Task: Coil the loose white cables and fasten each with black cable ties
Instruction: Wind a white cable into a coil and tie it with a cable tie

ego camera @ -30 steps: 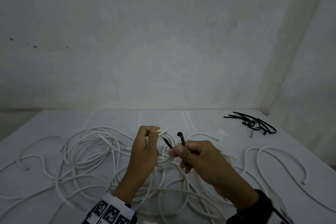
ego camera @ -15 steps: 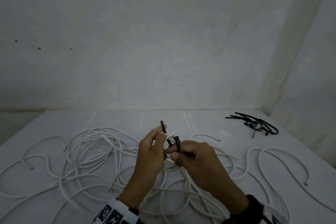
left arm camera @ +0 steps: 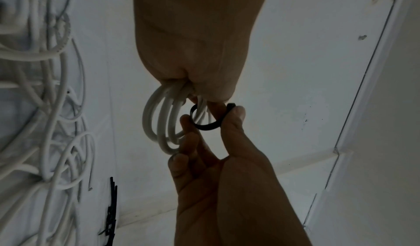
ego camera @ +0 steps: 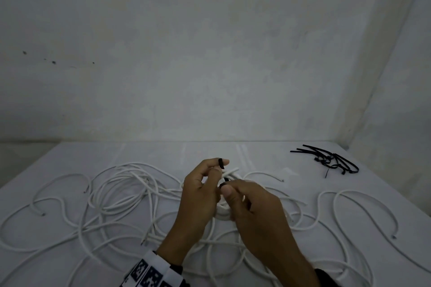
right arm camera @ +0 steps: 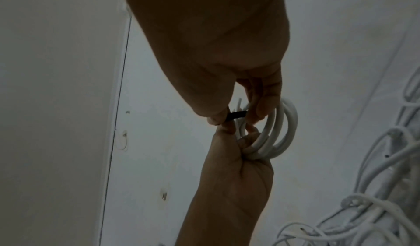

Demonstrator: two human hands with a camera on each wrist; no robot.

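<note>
My left hand [ego camera: 217,168] grips a small coil of white cable [left arm camera: 159,124], held up over the table. A black cable tie [left arm camera: 209,123] loops round the coil's strands. The left forefinger and thumb also pinch the tie's tail [ego camera: 220,163], which points upward. My right hand [ego camera: 227,190] pinches the tie at its head end [ego camera: 222,185], close against the left hand. In the right wrist view the right hand's fingertips [right arm camera: 216,118] clamp the tie [right arm camera: 237,114] beside the coil [right arm camera: 277,133]. Most of the coil is hidden behind both hands in the head view.
Several loose white cables [ego camera: 116,193] sprawl tangled over the white table [ego camera: 256,154], left, right and under my forearms. A bundle of spare black cable ties [ego camera: 326,161] lies at the back right, near the wall corner. Walls close the table at the back and right.
The hands have come together. The left fingers took the tie's tail and raised it, and the right thumb closed on the head end, so the loop round the coil is smaller.
</note>
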